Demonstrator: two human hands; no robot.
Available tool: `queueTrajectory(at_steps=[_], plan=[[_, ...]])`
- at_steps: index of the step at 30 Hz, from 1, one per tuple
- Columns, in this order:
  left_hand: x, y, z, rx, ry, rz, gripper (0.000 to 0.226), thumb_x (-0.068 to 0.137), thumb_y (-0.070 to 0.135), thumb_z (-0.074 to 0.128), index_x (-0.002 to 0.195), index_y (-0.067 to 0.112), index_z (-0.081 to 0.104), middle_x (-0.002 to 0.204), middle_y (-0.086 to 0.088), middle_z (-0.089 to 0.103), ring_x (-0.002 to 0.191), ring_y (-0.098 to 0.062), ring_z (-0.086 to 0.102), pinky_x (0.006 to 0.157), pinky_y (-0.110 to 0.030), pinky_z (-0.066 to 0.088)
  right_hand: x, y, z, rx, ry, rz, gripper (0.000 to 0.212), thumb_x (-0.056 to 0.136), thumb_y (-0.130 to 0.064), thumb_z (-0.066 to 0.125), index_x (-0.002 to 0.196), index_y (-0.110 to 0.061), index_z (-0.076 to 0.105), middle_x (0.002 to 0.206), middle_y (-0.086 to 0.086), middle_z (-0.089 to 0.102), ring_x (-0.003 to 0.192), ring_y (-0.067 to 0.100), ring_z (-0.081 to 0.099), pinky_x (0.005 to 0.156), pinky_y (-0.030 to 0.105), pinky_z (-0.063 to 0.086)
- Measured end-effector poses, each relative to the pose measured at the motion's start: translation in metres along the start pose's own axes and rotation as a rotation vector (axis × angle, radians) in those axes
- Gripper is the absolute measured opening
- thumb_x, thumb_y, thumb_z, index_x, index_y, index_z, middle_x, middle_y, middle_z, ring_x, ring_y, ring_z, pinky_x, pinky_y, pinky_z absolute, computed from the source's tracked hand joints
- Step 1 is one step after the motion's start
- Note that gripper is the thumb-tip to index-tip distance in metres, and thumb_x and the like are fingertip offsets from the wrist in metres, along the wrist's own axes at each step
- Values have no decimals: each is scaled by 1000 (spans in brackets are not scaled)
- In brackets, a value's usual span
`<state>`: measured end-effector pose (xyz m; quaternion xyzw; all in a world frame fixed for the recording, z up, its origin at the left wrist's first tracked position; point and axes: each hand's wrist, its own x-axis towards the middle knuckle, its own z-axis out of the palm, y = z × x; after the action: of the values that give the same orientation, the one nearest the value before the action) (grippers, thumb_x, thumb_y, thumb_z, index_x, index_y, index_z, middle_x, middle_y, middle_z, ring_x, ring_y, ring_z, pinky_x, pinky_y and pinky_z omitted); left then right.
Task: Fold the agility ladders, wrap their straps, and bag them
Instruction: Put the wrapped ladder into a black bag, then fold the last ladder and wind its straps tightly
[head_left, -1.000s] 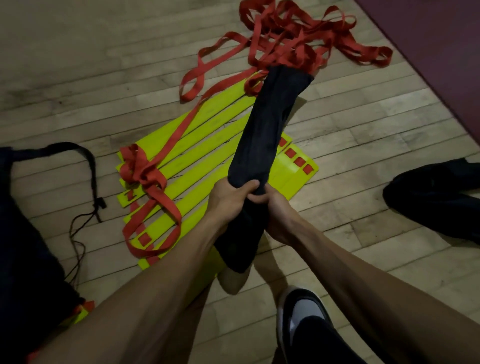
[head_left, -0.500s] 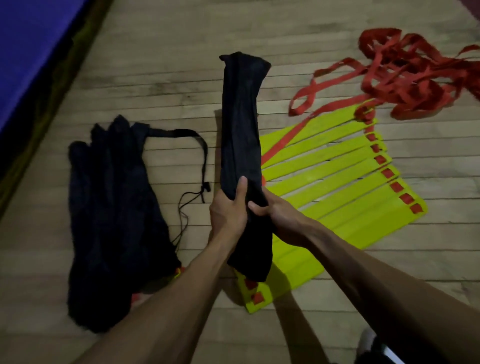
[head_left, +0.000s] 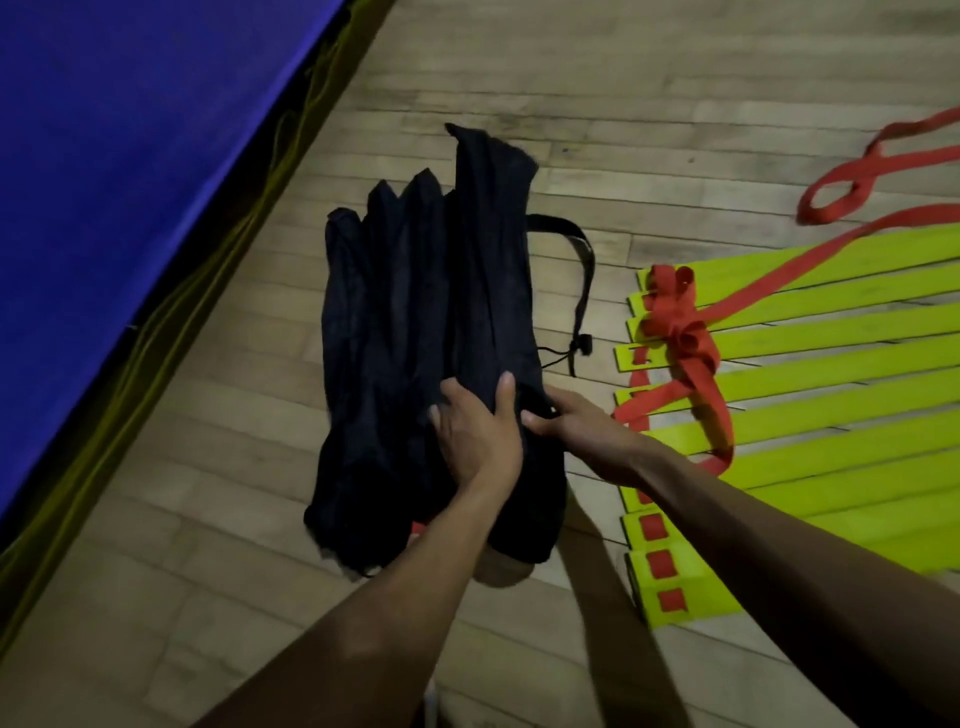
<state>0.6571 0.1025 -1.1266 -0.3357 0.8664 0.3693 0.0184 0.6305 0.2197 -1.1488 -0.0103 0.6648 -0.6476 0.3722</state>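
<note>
A long black bag (head_left: 491, 270) with a ladder inside lies along the right edge of a pile of other black bags (head_left: 374, 322) on the wooden floor. My left hand (head_left: 478, 436) grips its lower part from above. From the right side, my right hand (head_left: 571, 423) holds the same bag. To the right, an unfolded agility ladder with yellow rungs (head_left: 810, 374) is spread flat. Its red strap (head_left: 680, 332) is bunched over the rungs' near ends and runs off to the upper right.
A blue mat (head_left: 130, 156) with a dark edge fills the left side. A black carry strap (head_left: 571, 234) and a drawstring with a toggle (head_left: 584, 343) lie between the bag pile and the ladder. Bare wooden floor (head_left: 623, 104) stretches beyond the pile.
Both hands carried the black bag from above the yellow ladder over to the left and lowered it onto the pile of black bags. The view swung left with it.
</note>
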Motion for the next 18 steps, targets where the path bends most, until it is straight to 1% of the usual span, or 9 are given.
queueTrajectory(at_steps=[2, 4, 6, 9, 10, 11, 13, 16, 18], plan=[[-1, -5, 2, 120, 108, 67, 60, 93, 31, 67, 141, 10, 38, 143, -12, 38, 132, -33, 34, 106, -45, 32, 10, 6, 3, -276, 109, -26, 39, 98, -10, 60, 136, -16, 58, 123, 0, 66, 115, 18, 62, 84, 12, 48], [-3, 0, 8, 151, 149, 171, 60, 87, 21, 72, 138, 16, 40, 141, -7, 36, 130, -29, 33, 104, -43, 32, 13, 10, 2, -407, 160, -43, 49, 95, -13, 64, 143, -10, 51, 128, 7, 63, 113, 21, 62, 84, 19, 48], [-7, 12, 18, 135, 136, 304, 52, 85, 19, 70, 131, 20, 46, 137, -4, 40, 126, -25, 35, 102, -41, 32, 8, 12, -3, -564, 201, -118, 43, 92, -11, 61, 134, -6, 56, 122, 10, 63, 107, 25, 62, 80, 24, 45], [-24, 29, 40, 93, -42, 468, 25, 89, 15, 60, 113, 22, 55, 123, -1, 47, 121, -21, 37, 104, -39, 32, -10, 13, -26, -773, 215, -184, 26, 80, -19, 49, 94, -7, 67, 91, 14, 67, 84, 33, 60, 66, 31, 37], [-33, 35, 51, 82, -114, 496, 20, 90, 14, 57, 108, 21, 56, 119, -1, 49, 119, -22, 37, 103, -39, 31, -21, 16, -40, -783, 231, -187, 26, 77, -18, 49, 92, -7, 68, 85, 13, 69, 79, 32, 62, 63, 33, 38], [-38, 36, 57, 82, -160, 516, 17, 90, 13, 55, 105, 20, 57, 116, -2, 51, 117, -22, 38, 102, -38, 31, -30, 19, -49, -756, 241, -191, 31, 75, -15, 51, 100, -8, 69, 83, 12, 71, 77, 28, 64, 61, 33, 41], [-55, 40, 77, 95, -232, 591, 14, 89, 11, 55, 101, 18, 58, 111, -2, 54, 111, -24, 42, 97, -39, 35, -57, 28, -76, -730, 342, -157, 41, 76, -13, 57, 116, -9, 66, 90, 10, 71, 82, 24, 64, 68, 33, 49], [-83, 45, 110, 127, -418, 794, 11, 88, 11, 59, 96, 19, 59, 102, 1, 58, 104, -21, 48, 89, -39, 40, -102, 57, -121, -762, 533, 10, 24, 80, -12, 71, 103, -6, 64, 98, 16, 60, 96, 32, 55, 83, 41, 46], [-102, 47, 128, 216, -608, 883, 8, 92, 13, 59, 99, 17, 61, 102, -2, 61, 103, -24, 51, 87, -42, 42, -128, 78, -142, -770, 574, 97, 24, 82, -18, 76, 100, -11, 64, 101, 15, 55, 100, 32, 53, 86, 41, 45]])
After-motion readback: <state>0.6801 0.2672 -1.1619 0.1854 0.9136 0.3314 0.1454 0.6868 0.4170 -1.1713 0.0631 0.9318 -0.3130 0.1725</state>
